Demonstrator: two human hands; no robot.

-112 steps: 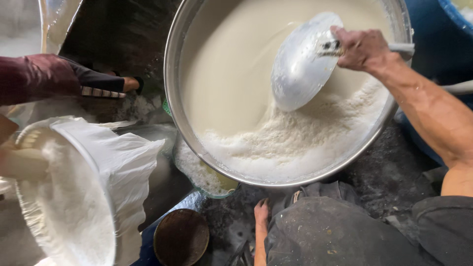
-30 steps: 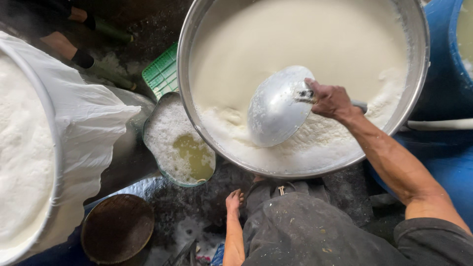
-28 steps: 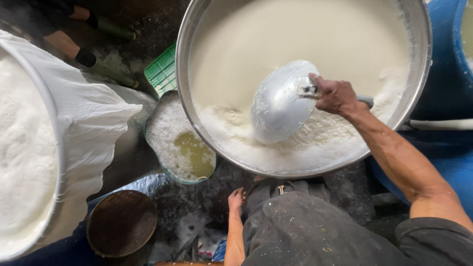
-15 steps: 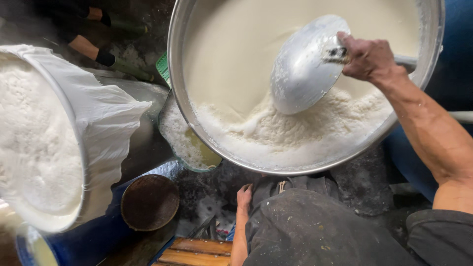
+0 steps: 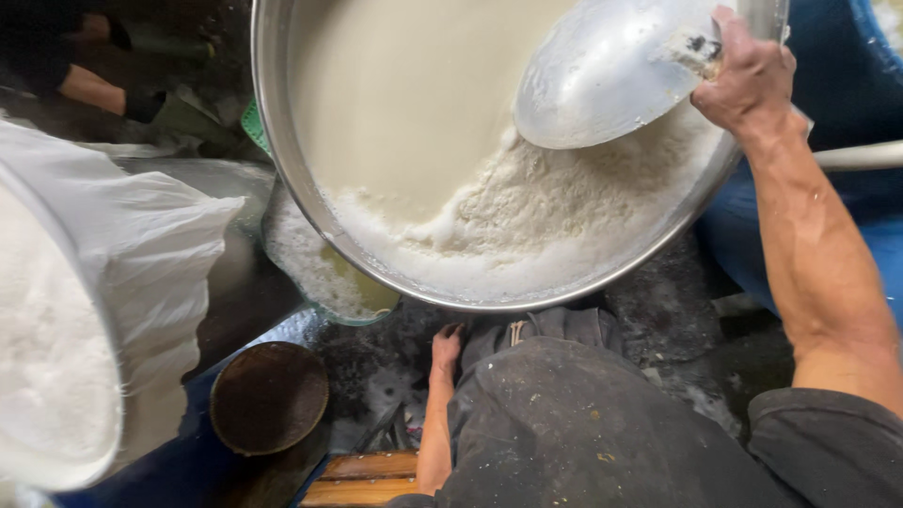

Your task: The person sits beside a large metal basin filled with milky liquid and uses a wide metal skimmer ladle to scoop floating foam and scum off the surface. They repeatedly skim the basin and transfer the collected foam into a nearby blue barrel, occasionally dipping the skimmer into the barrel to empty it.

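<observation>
Right hand (image 5: 748, 75), arm outstretched, clenches the handle of a dull metal ladle (image 5: 607, 75) above foamy white liquid (image 5: 527, 202); left hand unseen.

A single camera, worn on the person's head, looked almost straight down from close above. It faced a big metal basin (image 5: 282, 179) of white liquid that filled the far middle of the view. The person's own lap sat at the near edge, and the right hand (image 5: 748, 80) reached in at the far right. A cloth-lined tub (image 5: 141, 273) was cut off at the left. No second view shared the scene.
</observation>
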